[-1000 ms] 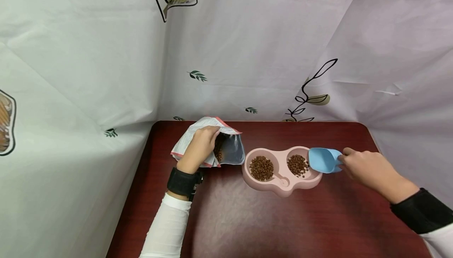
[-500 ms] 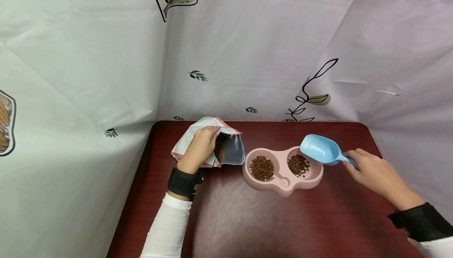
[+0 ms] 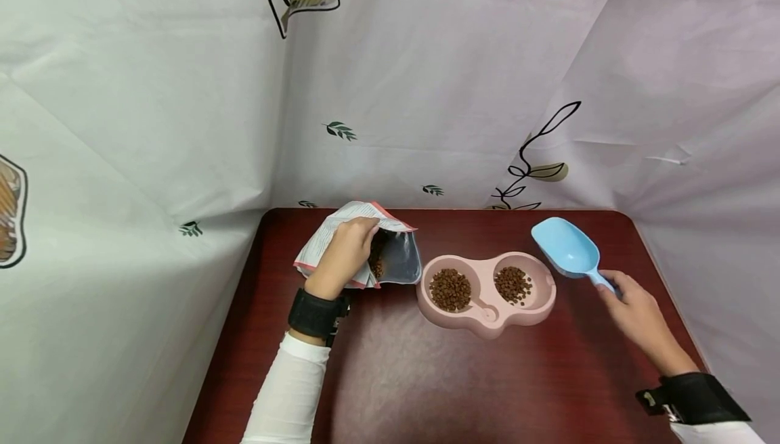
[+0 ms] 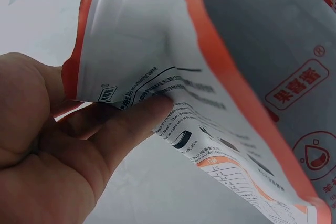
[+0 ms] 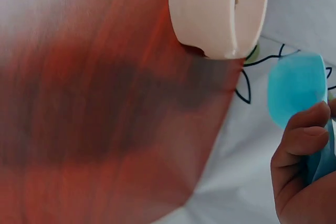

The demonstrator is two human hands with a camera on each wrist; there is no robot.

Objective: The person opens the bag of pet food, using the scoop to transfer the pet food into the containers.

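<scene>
At the table's back left, my left hand (image 3: 342,254) pinches the upper edge of a white and red-edged kibble bag (image 4: 152,30), whose mouth gapes to the right. Brown kibble (image 3: 376,264) shows inside it. My right hand (image 3: 636,312) grips the handle of a light blue scoop (image 3: 567,246), held up to the right of a pink double bowl (image 3: 484,321). No kibble shows in the scoop. One pile of kibble (image 3: 450,290) fills much of the left bowl; a smaller pile (image 3: 512,285) lies in the right one.
A dark red wooden table (image 3: 439,390) carries everything. White cloth (image 3: 463,78) with leaf prints hangs close behind its back edge and along both sides. The bag stands just left of the double bowl.
My right hand has turned the scoop from tipped over the right bowl to face up, and moved it away to the right. The left hand and bag have stayed put.
</scene>
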